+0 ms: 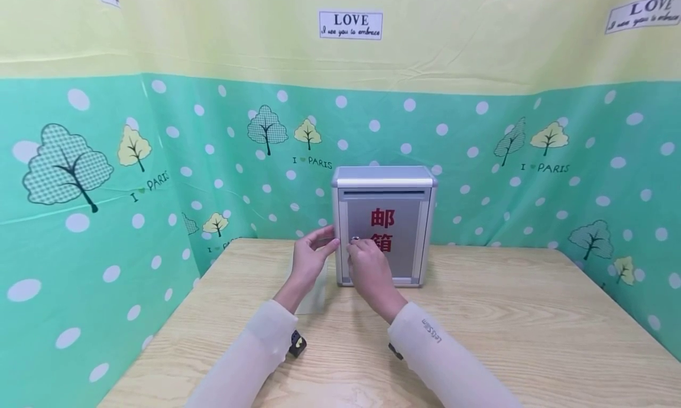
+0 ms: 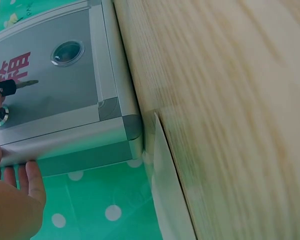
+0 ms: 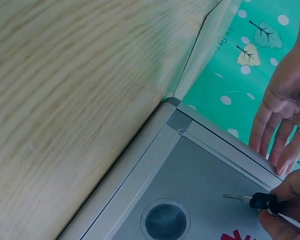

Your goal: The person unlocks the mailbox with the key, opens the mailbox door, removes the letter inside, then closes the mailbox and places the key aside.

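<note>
A silver metal mailbox point(image 1: 393, 224) with red characters stands upright on the table. My right hand point(image 1: 369, 272) is at the lock on the left of its front door, pinching a key there. From the same ring hangs a second key point(image 3: 257, 200), black-headed, its blade pointing away from the fingers. The round lock point(image 2: 2, 116) is partly hidden by the key head and fingers, so how deep the held key sits cannot be seen. My left hand point(image 1: 311, 257) rests on the mailbox's left side, fingers fairly straight along the side and thumb near the front edge.
A pale flat sheet point(image 1: 313, 292) lies on the wooden table point(image 1: 495, 313), left of the mailbox and partly under my left arm. Low on the mailbox door is a round window point(image 3: 166, 221). Behind and beside the table hangs a green and yellow patterned curtain point(image 1: 457, 130).
</note>
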A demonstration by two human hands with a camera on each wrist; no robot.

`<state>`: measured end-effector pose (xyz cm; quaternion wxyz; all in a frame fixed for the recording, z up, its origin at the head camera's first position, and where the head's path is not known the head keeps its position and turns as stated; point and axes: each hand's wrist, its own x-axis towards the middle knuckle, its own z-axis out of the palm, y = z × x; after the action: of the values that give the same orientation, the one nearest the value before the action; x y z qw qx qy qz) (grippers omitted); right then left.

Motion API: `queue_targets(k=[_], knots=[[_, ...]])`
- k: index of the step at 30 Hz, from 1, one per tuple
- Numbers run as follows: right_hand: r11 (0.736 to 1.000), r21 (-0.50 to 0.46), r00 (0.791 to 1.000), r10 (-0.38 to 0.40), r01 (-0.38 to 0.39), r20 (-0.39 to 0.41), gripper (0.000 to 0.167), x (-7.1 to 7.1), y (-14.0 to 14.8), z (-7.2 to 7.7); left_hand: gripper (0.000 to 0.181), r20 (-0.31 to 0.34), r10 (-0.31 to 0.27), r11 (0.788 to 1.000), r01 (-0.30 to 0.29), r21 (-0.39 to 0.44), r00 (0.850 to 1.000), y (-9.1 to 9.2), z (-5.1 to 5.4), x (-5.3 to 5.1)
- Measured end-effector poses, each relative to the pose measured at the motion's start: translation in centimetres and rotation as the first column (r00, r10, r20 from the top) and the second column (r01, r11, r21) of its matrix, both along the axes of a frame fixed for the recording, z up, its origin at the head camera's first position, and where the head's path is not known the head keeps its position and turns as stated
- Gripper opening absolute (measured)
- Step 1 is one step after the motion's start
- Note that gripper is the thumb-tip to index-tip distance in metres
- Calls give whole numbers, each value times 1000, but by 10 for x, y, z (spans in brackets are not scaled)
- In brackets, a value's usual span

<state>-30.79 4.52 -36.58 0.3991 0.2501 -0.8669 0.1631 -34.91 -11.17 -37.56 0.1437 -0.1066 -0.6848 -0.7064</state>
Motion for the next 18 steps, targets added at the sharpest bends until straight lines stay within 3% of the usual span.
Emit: queue_targets(k=[9, 18], knots=[[999, 28, 999, -18, 19, -27, 23, 2, -1, -1, 41, -13, 8, 1000, -8, 3, 1000, 0, -2, 0], [1000, -3, 999, -12, 12, -37, 19, 4, -3, 0, 39, -25, 12, 1000, -12, 13, 1000, 0, -2, -1]])
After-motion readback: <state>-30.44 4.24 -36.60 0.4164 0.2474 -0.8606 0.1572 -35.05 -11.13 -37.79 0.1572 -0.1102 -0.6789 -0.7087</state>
